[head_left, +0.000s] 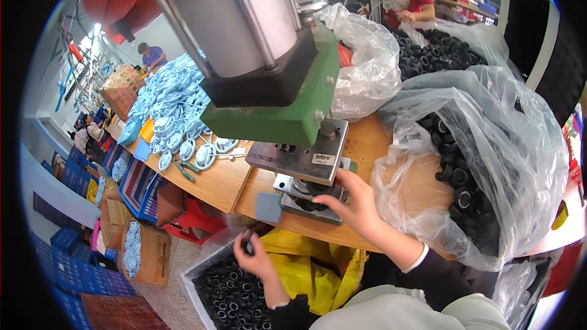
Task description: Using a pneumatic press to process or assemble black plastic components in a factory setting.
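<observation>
My left hand (255, 261) is closed on a small black ring (247, 246) above a white box (197, 296) of many similar black rings. At the press (269, 116), my right hand (358, 208) reaches in from the right. Its thumb and forefinger are stretched apart at the side of the steel die, near the gap between the upper die plate (293, 162) and the lower die (310, 208). Dark round parts show in that gap, partly hidden by the plate and my thumb. A press cylinder stands over the green press head.
Right of the press, a clear plastic bag (489, 116) holds black wheel-like parts (458, 177). Left on the wooden table (226, 183) lie piled light-blue parts (174, 104) and green-handled pliers (186, 172). Yellow sacking (312, 269) hangs below the front edge. Other people work farther back.
</observation>
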A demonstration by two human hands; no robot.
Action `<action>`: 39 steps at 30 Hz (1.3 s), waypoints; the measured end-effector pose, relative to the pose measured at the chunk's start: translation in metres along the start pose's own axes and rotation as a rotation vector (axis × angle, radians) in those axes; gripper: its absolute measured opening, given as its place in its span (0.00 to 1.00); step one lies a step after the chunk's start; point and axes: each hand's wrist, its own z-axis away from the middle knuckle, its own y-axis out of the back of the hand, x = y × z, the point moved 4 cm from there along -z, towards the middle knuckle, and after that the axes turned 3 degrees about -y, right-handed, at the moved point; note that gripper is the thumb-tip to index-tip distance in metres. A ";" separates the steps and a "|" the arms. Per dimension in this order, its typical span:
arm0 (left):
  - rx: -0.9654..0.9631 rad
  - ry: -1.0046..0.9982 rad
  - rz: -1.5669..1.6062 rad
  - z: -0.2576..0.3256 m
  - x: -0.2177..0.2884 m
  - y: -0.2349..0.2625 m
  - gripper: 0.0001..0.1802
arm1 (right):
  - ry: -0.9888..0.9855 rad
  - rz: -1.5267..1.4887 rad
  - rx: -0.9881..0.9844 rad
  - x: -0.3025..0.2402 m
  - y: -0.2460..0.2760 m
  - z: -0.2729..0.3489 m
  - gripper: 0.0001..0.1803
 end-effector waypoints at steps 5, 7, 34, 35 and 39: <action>0.188 0.059 -1.071 0.011 -0.067 0.144 0.40 | -0.016 0.061 -0.053 0.007 -0.023 -0.022 0.21; 0.140 -0.016 -1.060 0.005 -0.062 0.136 0.43 | -0.043 0.076 -0.051 0.007 -0.023 -0.027 0.20; -0.715 -0.327 -0.266 -0.045 -0.001 -0.115 0.19 | -0.368 0.842 0.401 0.062 0.243 0.083 0.23; -0.689 -0.362 -0.279 -0.037 0.014 -0.108 0.23 | -0.387 0.780 0.414 0.059 0.241 0.083 0.23; -0.583 -0.501 0.064 -0.004 0.099 -0.129 0.42 | -0.492 0.280 0.323 0.047 0.215 0.079 0.30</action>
